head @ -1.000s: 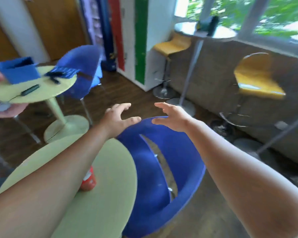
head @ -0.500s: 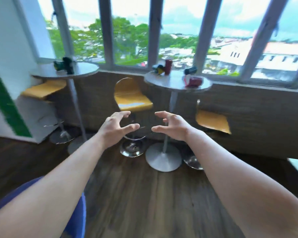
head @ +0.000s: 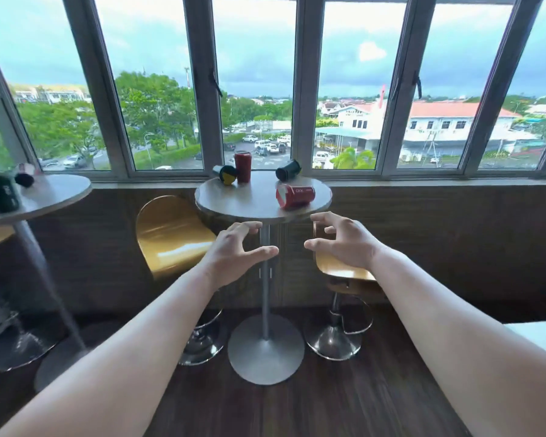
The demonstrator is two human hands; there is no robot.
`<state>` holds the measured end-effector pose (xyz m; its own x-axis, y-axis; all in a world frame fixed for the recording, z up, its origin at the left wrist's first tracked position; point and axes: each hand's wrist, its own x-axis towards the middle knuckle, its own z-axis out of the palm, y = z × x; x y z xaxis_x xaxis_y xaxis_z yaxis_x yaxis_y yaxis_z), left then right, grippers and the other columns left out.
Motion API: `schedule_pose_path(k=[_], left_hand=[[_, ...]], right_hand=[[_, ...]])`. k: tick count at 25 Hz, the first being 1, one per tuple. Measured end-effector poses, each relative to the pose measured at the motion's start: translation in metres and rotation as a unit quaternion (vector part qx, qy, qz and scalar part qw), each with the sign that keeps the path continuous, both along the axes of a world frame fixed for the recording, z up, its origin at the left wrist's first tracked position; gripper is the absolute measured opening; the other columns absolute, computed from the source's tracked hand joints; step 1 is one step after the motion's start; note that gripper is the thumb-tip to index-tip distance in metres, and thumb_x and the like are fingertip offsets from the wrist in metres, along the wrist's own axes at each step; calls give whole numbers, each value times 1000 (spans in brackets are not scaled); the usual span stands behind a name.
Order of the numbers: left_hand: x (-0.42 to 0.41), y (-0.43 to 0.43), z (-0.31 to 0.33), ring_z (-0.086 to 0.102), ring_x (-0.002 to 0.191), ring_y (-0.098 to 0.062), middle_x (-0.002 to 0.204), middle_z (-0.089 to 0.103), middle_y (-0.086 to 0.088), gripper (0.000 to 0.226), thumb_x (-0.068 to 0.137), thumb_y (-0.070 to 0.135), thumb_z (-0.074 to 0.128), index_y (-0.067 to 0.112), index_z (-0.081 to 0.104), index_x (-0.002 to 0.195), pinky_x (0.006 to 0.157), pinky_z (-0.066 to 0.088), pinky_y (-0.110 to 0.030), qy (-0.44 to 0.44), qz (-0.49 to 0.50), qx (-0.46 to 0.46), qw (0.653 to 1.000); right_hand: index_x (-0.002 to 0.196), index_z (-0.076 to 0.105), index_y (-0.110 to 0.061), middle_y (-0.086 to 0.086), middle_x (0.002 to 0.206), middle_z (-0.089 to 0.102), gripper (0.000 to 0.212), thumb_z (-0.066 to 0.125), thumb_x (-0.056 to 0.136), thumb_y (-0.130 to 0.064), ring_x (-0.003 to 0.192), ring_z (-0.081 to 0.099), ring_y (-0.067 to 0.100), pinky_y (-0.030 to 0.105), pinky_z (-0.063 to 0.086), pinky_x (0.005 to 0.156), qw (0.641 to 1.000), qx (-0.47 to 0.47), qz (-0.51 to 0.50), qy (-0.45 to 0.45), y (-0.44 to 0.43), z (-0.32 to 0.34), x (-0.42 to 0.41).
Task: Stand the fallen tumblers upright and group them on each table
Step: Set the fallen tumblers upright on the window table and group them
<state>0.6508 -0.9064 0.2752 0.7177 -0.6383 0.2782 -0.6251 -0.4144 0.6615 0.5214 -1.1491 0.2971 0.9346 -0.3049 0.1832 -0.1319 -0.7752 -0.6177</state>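
Red tumbler (head: 295, 196) lies on its side nr the front edge of the round table (head: 249, 205), my left hand (head: 234, 252) & right hand (head: 344, 244) both spread, empty, short of it; next: reach, stand it up

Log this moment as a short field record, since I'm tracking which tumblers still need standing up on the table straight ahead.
table: round grey pedestal table by the window
upright: tall dark red tumbler
fallen: red labelled tumbler; dark tumbler with yellow end; dark green tumbler
left hand: open, empty, short of the table
right hand: open, empty, nearest the red labelled tumbler
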Motion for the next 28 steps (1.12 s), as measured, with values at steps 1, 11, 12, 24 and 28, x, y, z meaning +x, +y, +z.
schedule_pose_path(k=[1, 11, 12, 24, 28], left_hand=[[24, -12, 0, 50, 137, -16, 146, 56, 8, 88, 70, 77, 65, 33, 52, 146, 114, 43, -43, -3, -2, 1, 1000], [241, -101, 15, 47, 138, -21, 148, 56, 6, 84, 74, 72, 68, 31, 53, 146, 113, 39, -45, -2, -4, 5, 1000], [258, -111, 17, 47, 139, -22, 149, 56, 5, 82, 76, 70, 68, 30, 53, 146, 112, 39, -45, -8, -3, 7, 1000], [465, -214, 54, 44, 137, -31, 150, 55, -7, 98, 66, 82, 51, 27, 56, 147, 112, 38, -45, -75, 67, 45, 994], [556, -245, 63, 36, 144, -35, 157, 48, -7, 68, 93, 62, 56, 27, 51, 151, 117, 32, -49, -125, 37, 105, 986]], right_hand=[[149, 51, -34, -3, 147, 60, 78, 77, 79, -58, 134, 57, 16, 34, 42, 106, 1000, -6, -5, -2, -11, 3, 22], [147, 51, -35, -3, 133, 67, 88, 81, 68, -59, 125, 60, 19, 39, 45, 110, 997, -69, -20, 30, -99, 18, 214], [148, 50, -34, -1, 134, 66, 88, 83, 69, -57, 126, 60, 20, 39, 45, 110, 996, -82, -20, 37, -109, 18, 230], [159, 30, -48, -16, 165, 33, 116, 93, 61, -52, 150, 29, 11, 36, 21, 125, 932, -240, 158, 220, -194, 22, 382], [159, 24, -50, -23, 167, 26, 115, 90, 65, -53, 153, 25, 6, 33, 20, 123, 924, -266, 151, 231, -196, 18, 387]])
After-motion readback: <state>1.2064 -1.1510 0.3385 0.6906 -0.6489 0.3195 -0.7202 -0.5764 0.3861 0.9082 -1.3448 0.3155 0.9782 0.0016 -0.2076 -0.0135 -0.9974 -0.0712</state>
